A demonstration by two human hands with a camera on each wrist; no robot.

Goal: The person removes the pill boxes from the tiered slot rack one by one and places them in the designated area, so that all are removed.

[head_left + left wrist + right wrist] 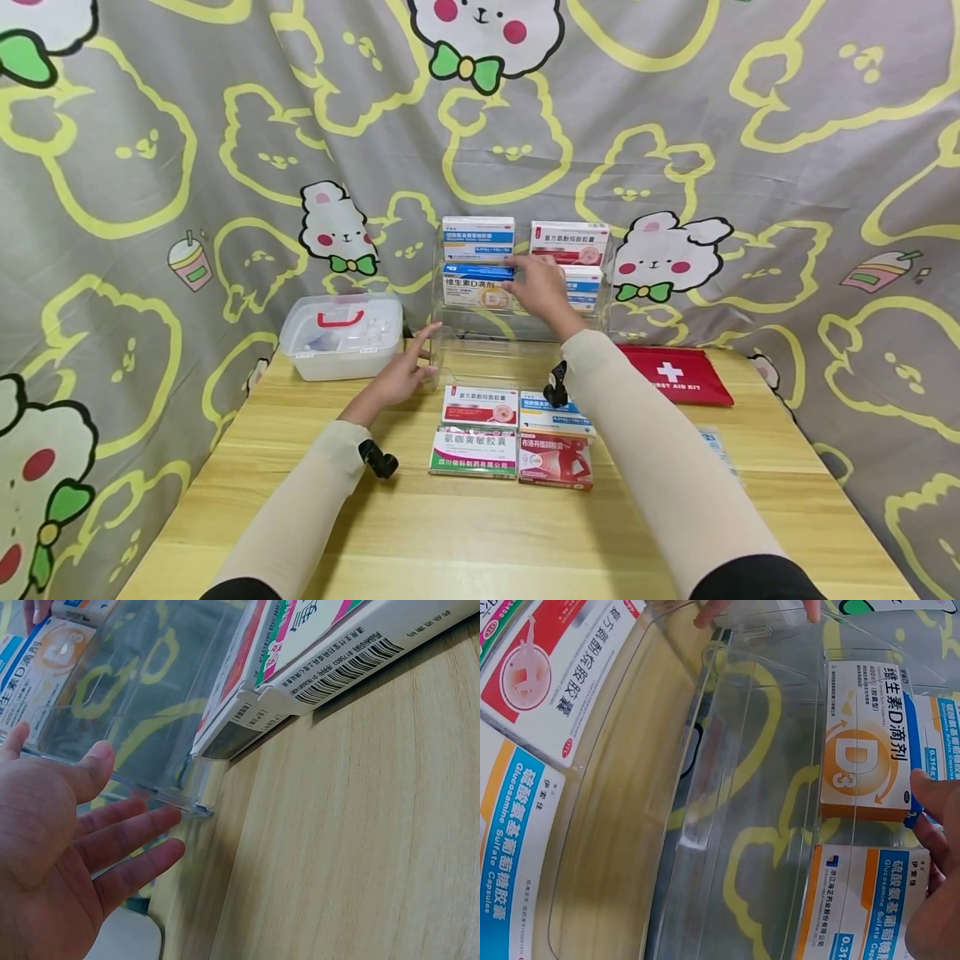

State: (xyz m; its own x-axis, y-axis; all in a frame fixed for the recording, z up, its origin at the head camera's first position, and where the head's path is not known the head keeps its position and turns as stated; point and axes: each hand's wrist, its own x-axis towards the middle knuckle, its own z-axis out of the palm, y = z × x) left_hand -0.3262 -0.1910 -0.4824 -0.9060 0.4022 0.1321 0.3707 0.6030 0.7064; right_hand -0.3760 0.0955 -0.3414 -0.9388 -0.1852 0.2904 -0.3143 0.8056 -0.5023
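Note:
My right hand (538, 287) pinches the right end of a white, blue and orange vitamin D box (472, 287), which stands on the middle tier of a clear stepped rack (517, 343). In the right wrist view, thumb and fingertips are at the corner of that vitamin D box (866, 742). Beside it on the same tier is a blue and white glucosamine capsule box (862, 900), partly behind the hand in the head view. At the rack's left side is my left hand (405, 372), its fingers spread along the clear edge (161, 796).
Atop the rack stand another glucosamine box (478, 240) and a red and white capsule box (570, 242). Several medicine boxes (474, 452) lie before it on the wooden table (480, 542). A lidded plastic case (341, 358) stands left, a red first aid pouch (675, 379) right.

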